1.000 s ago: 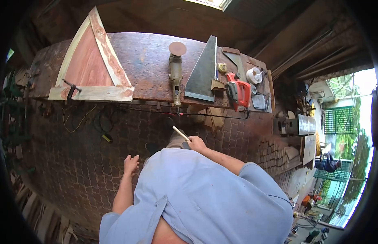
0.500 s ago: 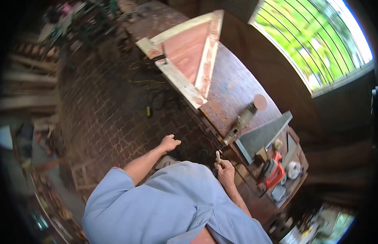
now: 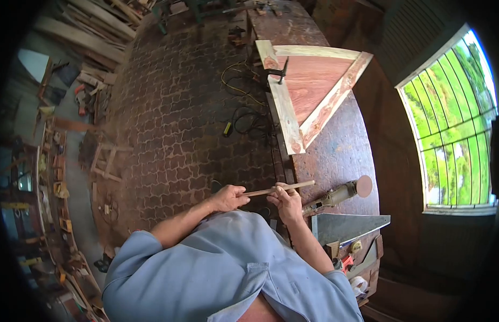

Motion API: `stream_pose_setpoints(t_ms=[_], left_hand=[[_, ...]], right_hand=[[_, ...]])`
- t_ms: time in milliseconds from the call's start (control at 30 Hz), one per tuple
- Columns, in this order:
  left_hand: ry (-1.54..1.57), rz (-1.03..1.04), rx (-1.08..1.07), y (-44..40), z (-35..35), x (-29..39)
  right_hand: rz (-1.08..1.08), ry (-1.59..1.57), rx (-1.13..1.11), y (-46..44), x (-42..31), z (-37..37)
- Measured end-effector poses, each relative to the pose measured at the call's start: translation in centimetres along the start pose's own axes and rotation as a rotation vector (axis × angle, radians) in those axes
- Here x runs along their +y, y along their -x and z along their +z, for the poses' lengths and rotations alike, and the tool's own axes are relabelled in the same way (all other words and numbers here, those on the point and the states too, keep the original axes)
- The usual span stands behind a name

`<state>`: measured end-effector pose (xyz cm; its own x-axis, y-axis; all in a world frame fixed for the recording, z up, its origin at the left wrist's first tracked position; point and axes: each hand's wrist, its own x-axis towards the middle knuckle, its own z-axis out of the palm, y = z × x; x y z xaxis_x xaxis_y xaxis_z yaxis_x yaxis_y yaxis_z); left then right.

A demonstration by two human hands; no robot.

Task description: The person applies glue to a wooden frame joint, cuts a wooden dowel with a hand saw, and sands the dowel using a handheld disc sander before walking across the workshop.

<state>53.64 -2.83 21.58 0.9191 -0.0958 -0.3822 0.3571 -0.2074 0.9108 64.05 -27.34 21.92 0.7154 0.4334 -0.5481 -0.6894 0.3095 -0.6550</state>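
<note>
A thin, light wooden stick (image 3: 304,184) lies across both hands in front of my shirt. My left hand (image 3: 228,198) is closed around its left end, with the thumb toward the stick. My right hand (image 3: 286,203) pinches it further along, and its pale tip sticks out to the right, near the bench edge. Beyond the hands, a triangular wooden frame with a reddish panel (image 3: 317,80) rests on the workbench (image 3: 341,134). A black clamp (image 3: 284,71) grips its left side.
An angle-grinder-like power tool with a round disc (image 3: 341,194) lies on the bench right of my hands. Beside it are a grey triangular board (image 3: 343,227) and a white tape roll (image 3: 359,285). A yellow cable (image 3: 228,75) trails on the brick floor (image 3: 169,134). Planks (image 3: 80,37) are stacked far left.
My left hand, previously empty, has moved right and taken hold of the stick. My right hand has raised the stick and turned it crosswise. The view has swung round.
</note>
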Motion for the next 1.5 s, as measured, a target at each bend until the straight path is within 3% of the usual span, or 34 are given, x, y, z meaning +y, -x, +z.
stream_pose_setpoints(t_ms=[67, 133, 200, 267, 300, 367, 467, 533, 567, 633, 700, 767, 800, 867, 933, 1033, 1100, 1167, 1200, 1267, 1333, 1400, 1433, 1500], left_hand=[[0.036, -0.016, 0.037, 0.7, -1.3, -1.0], [0.016, -0.023, 0.098, 1.2, -3.2, -1.8], [-0.094, -0.026, 0.144, 1.6, -5.7, -2.0], [-0.190, -0.066, 0.158, 1.8, -8.6, -2.6], [-0.232, -0.042, 0.114, 1.8, -10.6, -2.4], [-0.237, -0.014, 0.040, 2.0, -14.5, -1.9], [-0.127, -0.003, -0.025, 0.9, -19.5, -2.4], [-0.036, 0.001, -0.009, 0.1, -23.1, -1.6], [0.034, 0.016, 0.011, -0.3, -24.6, -1.7], [0.118, -0.058, -0.026, -1.1, -27.8, -2.1], [0.381, -0.084, 0.091, -2.6, -30.1, -3.9], [0.433, -0.053, 0.131, -4.0, -32.5, -5.4], [0.492, -0.124, 0.198, -4.6, -33.7, -5.5], [0.545, -0.273, 0.293, -6.4, -35.7, -7.3], [0.264, -0.307, 0.372, -8.2, -37.3, -9.2], [-0.180, -0.263, 0.322, -11.1, -40.5, -10.5], [-0.242, -0.386, 0.233, -13.3, -42.3, -12.4], [-0.412, -0.084, 0.062, -17.2, -44.6, -19.2], [-0.511, -0.132, 0.002, -17.2, -46.8, -12.1], [-0.541, -0.231, -0.017, -19.9, -49.5, -5.9], [-0.558, -0.326, -0.036, -23.4, -52.2, -4.5], [-0.615, -0.276, 0.022, -27.9, -55.1, -4.6], [-0.657, -0.132, 0.122, -30.1, -56.6, -4.0], [-0.702, -0.079, 0.037, -35.9, -61.4, -2.0]], right_hand=[[0.144, 0.054, 0.026, -1.7, 0.9, 0.4], [0.260, 0.379, 0.094, -2.1, 1.0, 2.6], [-0.087, 0.881, 0.074, -3.0, 3.4, 3.4], [-0.380, 1.152, 0.039, -3.2, 3.3, 7.2], [-0.428, 1.205, 0.017, -4.1, 3.6, 9.1], [-0.681, 1.429, -0.187, -6.3, 3.2, 12.8], [-0.757, 1.452, -0.357, -10.1, 4.1, 19.1], [-0.328, 1.363, -0.551, -11.7, 4.2, 23.3], [-0.378, 1.415, -0.559, -12.8, 4.8, 24.5], [-0.320, 1.434, -0.549, -14.2, 4.4, 27.0], [-0.249, 1.460, -0.514, -15.7, 3.5, 29.3], [-0.198, 1.517, -0.408, -18.0, 3.1, 29.6], [-0.140, 1.503, -0.354, -19.1, 2.4, 29.7], [-0.234, 1.517, -0.277, -22.1, 2.0, 28.2], [-0.235, 1.484, -0.237, -25.6, 1.6, 27.5], [-0.194, 1.349, -0.090, -31.7, -0.1, 28.2], [-0.167, 1.324, -0.107, -35.6, -2.2, 30.6], [-0.248, 1.270, -0.142, -39.7, -3.8, 32.6], [-0.308, 1.255, -0.160, -41.1, -5.1, 34.1], [-0.273, 1.239, -0.179, -43.9, -7.9, 37.0], [-0.412, 1.244, -0.141, -46.5, -9.8, 38.9], [-0.419, 1.194, -0.116, -48.6, -11.5, 40.0], [-0.412, 1.180, -0.080, -49.5, -12.1, 40.1], [-0.384, 1.174, 0.009, -50.9, -12.8, 40.0]])
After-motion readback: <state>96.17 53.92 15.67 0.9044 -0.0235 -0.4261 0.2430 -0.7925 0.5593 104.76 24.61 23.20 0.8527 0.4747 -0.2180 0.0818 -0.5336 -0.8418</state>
